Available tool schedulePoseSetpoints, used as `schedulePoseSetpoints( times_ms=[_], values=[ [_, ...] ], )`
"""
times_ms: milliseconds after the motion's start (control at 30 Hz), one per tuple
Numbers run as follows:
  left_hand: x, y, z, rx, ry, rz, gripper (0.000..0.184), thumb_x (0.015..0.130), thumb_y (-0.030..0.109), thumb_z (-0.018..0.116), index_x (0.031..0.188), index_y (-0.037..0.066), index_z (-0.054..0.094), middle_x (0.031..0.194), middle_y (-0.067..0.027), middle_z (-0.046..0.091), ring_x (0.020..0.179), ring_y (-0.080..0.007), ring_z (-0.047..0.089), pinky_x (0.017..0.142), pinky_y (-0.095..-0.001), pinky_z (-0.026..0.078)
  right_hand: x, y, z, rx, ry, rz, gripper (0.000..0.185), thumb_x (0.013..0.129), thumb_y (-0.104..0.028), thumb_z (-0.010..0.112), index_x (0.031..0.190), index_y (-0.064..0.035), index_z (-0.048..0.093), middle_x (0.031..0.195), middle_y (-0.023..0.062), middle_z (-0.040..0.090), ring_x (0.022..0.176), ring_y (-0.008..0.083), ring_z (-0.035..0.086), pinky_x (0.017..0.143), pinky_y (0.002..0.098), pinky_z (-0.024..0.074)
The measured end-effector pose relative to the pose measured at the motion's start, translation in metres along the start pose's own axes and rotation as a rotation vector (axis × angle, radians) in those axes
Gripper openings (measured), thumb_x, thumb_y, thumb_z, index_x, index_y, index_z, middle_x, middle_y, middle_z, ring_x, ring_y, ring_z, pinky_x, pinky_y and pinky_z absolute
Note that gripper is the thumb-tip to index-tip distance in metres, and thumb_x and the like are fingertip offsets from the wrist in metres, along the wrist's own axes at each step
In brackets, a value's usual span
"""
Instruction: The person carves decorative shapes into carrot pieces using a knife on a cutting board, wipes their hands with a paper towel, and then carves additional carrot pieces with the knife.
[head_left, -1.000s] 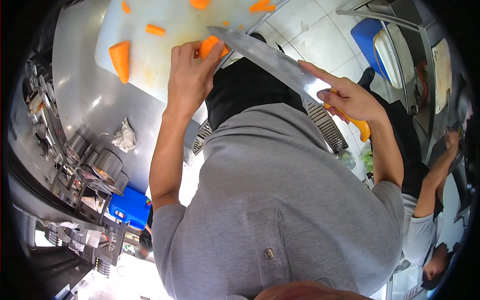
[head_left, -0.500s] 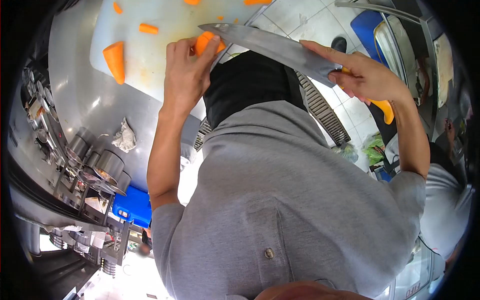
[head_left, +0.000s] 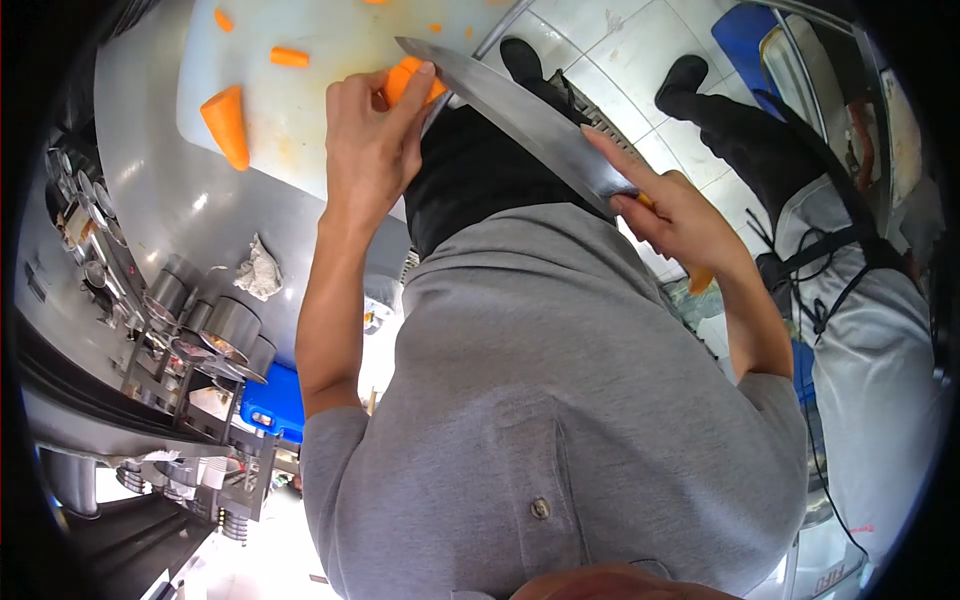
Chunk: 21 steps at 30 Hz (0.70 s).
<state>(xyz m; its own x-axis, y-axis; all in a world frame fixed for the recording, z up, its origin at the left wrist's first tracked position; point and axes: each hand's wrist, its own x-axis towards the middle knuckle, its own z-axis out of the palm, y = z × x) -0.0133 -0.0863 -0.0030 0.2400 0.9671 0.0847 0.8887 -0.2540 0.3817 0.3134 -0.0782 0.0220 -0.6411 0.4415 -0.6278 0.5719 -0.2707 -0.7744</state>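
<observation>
My left hand (head_left: 368, 140) is closed on a short carrot piece (head_left: 408, 80) near the edge of the white cutting board (head_left: 300, 120). In my right hand (head_left: 672, 212) is the yellow handle of a large knife (head_left: 530, 125), with the index finger stretched along the blade's spine. The blade slants up to the left, its tip just above the held piece. A thick carrot chunk (head_left: 225, 127) lies on the board to the left. A small carrot stick (head_left: 289, 57) and several other bits lie farther up.
The board rests on a steel counter (head_left: 150, 150), with a crumpled white cloth (head_left: 259, 270) on it. Metal pots (head_left: 232, 326) and a blue container (head_left: 273, 402) are at the lower left. Another person (head_left: 870, 340) stands close on the right, beside a metal rack.
The right hand and knife handle moved right, then back left and down, while the tip stayed near the carrot piece. My left hand kept its hold. The other person has moved closer on the right.
</observation>
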Motion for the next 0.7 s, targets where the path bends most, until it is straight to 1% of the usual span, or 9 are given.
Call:
schedulePoseSetpoints(
  times_ms=[33,133,300,400,433,467,567,633,700],
  values=[
    [0.0,0.0,-0.001,0.004,-0.001,0.003,0.05,0.074,0.006,0.083,0.121,0.02,0.073,0.098,-0.0084,0.058,0.082,-0.0242,0.054,0.071,-0.035,0.05,-0.001,-0.002,0.007,0.051,-0.006,0.039,0.075,0.097,-0.009,0.057,0.16,-0.0328,0.024,0.062,0.0112,0.056,0.052,0.0177,0.05,0.06,0.033,0.0453],
    [-0.002,-0.006,0.004,-0.019,0.043,0.042,0.05,0.075,0.006,0.083,0.122,0.02,0.073,0.097,-0.0088,0.058,0.082,-0.0241,0.054,0.071,-0.0343,0.05,-0.003,0.005,0.032,0.056,0.077,-0.026,0.074,0.098,-0.011,0.056,0.16,-0.0326,0.023,0.06,0.0119,0.055,0.051,0.0208,0.051,0.06,0.0331,0.0456],
    [0.0,-0.006,0.003,-0.01,0.011,0.055,0.049,0.074,0.005,0.082,0.121,0.018,0.073,0.096,-0.0097,0.056,0.082,-0.0252,0.052,0.071,-0.035,0.049,-0.001,0.006,0.071,0.23,0.142,-0.033,0.072,0.097,-0.011,0.053,0.16,-0.0275,0.023,0.068,0.0183,0.064,0.058,0.0307,0.064,0.066,0.0374,0.0508],
    [0.003,-0.01,0.002,-0.015,0.006,0.099,0.048,0.074,0.004,0.081,0.12,0.017,0.073,0.096,-0.0103,0.055,0.082,-0.026,0.05,0.071,-0.036,0.047,0.001,0.006,0.084,0.223,0.193,-0.039,0.071,0.097,-0.011,0.052,0.16,-0.0285,0.023,0.068,0.0188,0.064,0.058,0.032,0.063,0.066,0.0381,0.0508],
    [0.003,-0.01,0.002,-0.009,0.0,0.111,0.048,0.074,0.005,0.081,0.119,0.017,0.073,0.097,-0.0103,0.055,0.082,-0.0259,0.05,0.071,-0.0359,0.047,0.001,0.007,0.082,0.183,0.236,-0.08,0.073,0.096,-0.005,0.054,0.161,-0.0214,0.024,0.057,0.0097,0.052,0.048,0.0168,0.05,0.057,0.0275,0.0444],
    [0.003,-0.01,0.002,-0.009,-0.005,0.128,0.048,0.074,0.005,0.081,0.119,0.017,0.073,0.097,-0.0103,0.055,0.082,-0.0259,0.05,0.071,-0.0359,0.047,-0.003,0.002,0.068,0.186,0.174,0.003,0.073,0.097,-0.004,0.052,0.161,-0.0232,0.024,0.055,0.0041,0.049,0.045,0.0114,0.048,0.052,0.0271,0.0447],
    [0.009,-0.01,0.005,-0.016,0.017,0.156,0.048,0.077,0.003,0.08,0.122,0.018,0.073,0.097,-0.0102,0.058,0.084,-0.0242,0.055,0.073,-0.0338,0.05,-0.018,0.005,0.052,0.165,0.232,-0.003,0.069,0.099,-0.01,0.052,0.159,-0.0328,0.027,0.059,0.0078,0.053,0.052,0.0163,0.056,0.058,0.0332,0.0487],
    [0.019,-0.006,0.009,-0.014,0.074,0.175,0.049,0.078,0.003,0.08,0.123,0.019,0.072,0.099,-0.0111,0.058,0.084,-0.0244,0.056,0.073,-0.0341,0.051,-0.026,0.004,0.05,0.417,0.379,0.104,0.065,0.1,-0.009,0.052,0.159,-0.0261,0.03,0.062,0.0035,0.052,0.048,0.0108,0.05,0.051,0.0284,0.0459],
    [0.042,0.0,0.01,-0.007,0.139,0.234,0.049,0.079,0.004,0.08,0.124,0.02,0.072,0.1,-0.0114,0.058,0.084,-0.0243,0.056,0.074,-0.0342,0.051,-0.028,0.016,0.055,0.497,0.532,0.043,0.064,0.101,-0.01,0.052,0.159,-0.0222,0.029,0.064,0.0033,0.053,0.048,0.0094,0.05,0.05,0.0272,0.0454]
  ],
)
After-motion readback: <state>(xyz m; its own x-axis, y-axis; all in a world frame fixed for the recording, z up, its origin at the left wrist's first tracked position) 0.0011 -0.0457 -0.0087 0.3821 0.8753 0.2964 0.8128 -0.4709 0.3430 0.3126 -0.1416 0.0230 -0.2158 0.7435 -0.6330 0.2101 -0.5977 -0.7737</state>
